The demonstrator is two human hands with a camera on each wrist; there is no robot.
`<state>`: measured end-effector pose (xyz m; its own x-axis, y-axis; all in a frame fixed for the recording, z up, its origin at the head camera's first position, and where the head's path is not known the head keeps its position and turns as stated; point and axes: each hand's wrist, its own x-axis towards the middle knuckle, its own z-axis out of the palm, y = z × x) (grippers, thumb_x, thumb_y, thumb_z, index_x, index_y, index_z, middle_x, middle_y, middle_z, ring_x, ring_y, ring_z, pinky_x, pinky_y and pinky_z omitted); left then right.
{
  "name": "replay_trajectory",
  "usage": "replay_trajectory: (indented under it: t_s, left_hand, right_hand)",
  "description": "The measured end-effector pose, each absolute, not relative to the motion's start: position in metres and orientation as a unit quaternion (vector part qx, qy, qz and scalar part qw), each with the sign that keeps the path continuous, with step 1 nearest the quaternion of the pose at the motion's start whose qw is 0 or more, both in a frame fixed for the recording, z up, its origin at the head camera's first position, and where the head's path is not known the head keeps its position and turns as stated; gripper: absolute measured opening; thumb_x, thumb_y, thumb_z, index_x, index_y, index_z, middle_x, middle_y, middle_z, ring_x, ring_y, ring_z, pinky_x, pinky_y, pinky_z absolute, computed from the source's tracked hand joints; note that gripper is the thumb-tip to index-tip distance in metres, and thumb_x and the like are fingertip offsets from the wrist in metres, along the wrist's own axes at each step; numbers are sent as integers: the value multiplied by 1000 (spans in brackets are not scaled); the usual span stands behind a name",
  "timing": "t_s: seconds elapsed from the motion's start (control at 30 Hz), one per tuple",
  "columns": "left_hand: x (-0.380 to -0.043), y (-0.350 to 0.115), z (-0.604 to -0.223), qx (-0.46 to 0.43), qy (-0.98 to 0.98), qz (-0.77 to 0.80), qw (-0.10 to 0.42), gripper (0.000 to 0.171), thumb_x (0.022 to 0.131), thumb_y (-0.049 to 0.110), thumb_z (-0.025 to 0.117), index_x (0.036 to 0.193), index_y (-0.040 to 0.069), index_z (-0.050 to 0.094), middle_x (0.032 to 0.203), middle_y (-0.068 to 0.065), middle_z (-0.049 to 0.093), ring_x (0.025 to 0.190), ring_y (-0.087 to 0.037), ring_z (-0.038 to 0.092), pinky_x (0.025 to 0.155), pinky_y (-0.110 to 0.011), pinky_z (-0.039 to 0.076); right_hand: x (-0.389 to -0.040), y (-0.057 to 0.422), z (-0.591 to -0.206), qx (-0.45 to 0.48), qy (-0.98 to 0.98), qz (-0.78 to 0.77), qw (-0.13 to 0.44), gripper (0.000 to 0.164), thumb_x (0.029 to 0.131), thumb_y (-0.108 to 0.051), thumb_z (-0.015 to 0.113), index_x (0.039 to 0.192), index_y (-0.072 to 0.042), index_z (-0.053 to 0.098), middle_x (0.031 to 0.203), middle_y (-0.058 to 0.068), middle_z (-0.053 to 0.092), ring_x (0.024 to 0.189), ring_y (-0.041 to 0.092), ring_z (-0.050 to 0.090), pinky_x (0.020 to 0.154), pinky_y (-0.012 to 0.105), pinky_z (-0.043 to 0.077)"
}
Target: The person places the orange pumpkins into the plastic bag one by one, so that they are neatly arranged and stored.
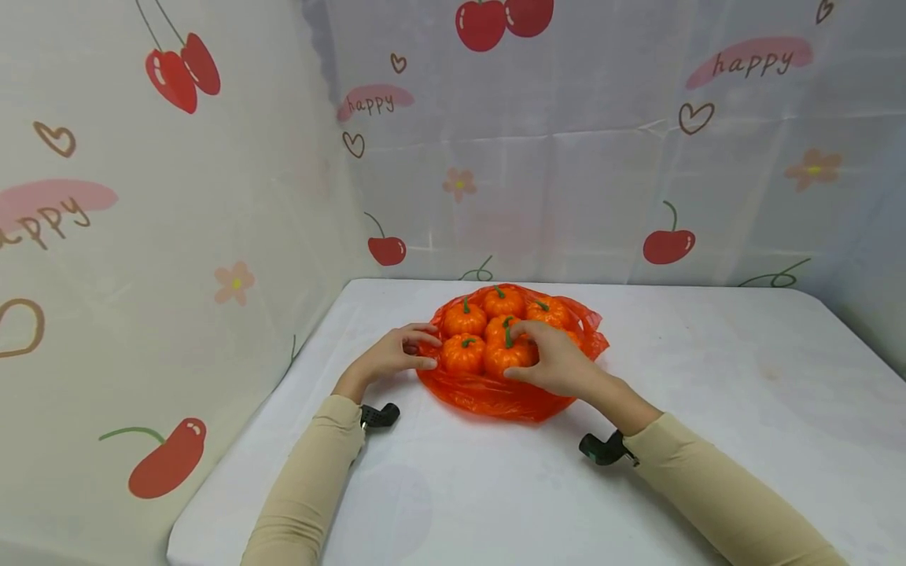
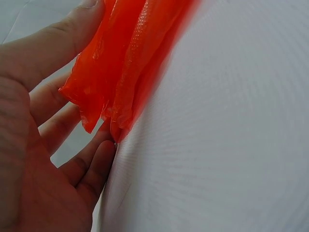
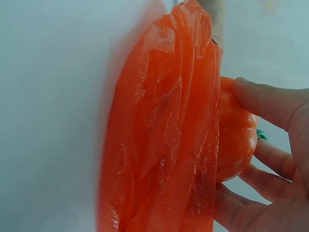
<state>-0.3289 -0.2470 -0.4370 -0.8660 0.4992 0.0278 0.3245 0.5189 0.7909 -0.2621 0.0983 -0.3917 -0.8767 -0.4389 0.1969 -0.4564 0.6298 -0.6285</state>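
Observation:
Several small orange pumpkins with green stems, one of them a pumpkin [image 1: 463, 354] at the near left, sit in a rumpled, wide-open red plastic bag [image 1: 495, 401]. My right hand [image 1: 562, 362] grips a pumpkin [image 1: 506, 358] at the bag's near side, thumb low in front and fingers at the far side. In the right wrist view this pumpkin [image 3: 236, 135] shows partly behind the bag's wall. At the bag's left edge, my left hand [image 1: 396, 350] touches the plastic with relaxed, spread fingers. Its thumb [image 2: 58, 36] lies along the bag; some fingertips are hidden behind it.
The bag stands toward the back of a white-covered table [image 1: 481, 487]. A cloth backdrop [image 1: 566, 173] printed with cherries and hearts rises behind the table and on its left. Dark camera mounts [image 1: 605, 448] jut out under both wrists.

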Motion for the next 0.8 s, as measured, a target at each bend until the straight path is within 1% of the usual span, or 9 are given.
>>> replay_trajectory:
  t_s: [0.27, 0.37, 0.57, 0.8]
  left_hand:
    - [-330, -249, -438, 235, 869, 424, 99, 41, 88, 33, 82, 126, 20, 74, 157, 0, 48, 142, -28, 48, 114, -47, 46]
    - [-330, -250, -438, 234, 869, 424, 100, 41, 88, 34, 82, 126, 20, 74, 157, 0, 48, 142, -29, 47, 114, -48, 46]
    - [-329, -248, -438, 229, 871, 422, 107, 44, 90, 32, 81, 130, 17, 72, 160, -3, 45, 147, -31, 42, 116, -51, 43]
    - [-329, -247, -437, 231, 872, 421, 97, 41, 89, 33, 82, 127, 19, 74, 157, 0, 48, 145, -29, 43, 115, -50, 45]
  right_hand:
    - [-259, 96, -395, 239, -912, 334, -9, 51, 84, -36, 86, 122, -13, 59, 123, 6, 62, 116, 28, 57, 105, 51, 52]
    - [-258, 96, -396, 237, -915, 325, -19, 50, 84, -36, 86, 120, -13, 59, 121, 6, 62, 113, 27, 57, 103, 49, 52]
    - [-255, 95, -397, 248, -920, 302, -29, 48, 83, -35, 87, 116, -13, 61, 113, 3, 63, 105, 23, 57, 97, 44, 54]
    - [-254, 98, -396, 255, -923, 285, -36, 44, 81, -34, 89, 112, -15, 64, 110, 1, 65, 105, 22, 59, 97, 45, 54]
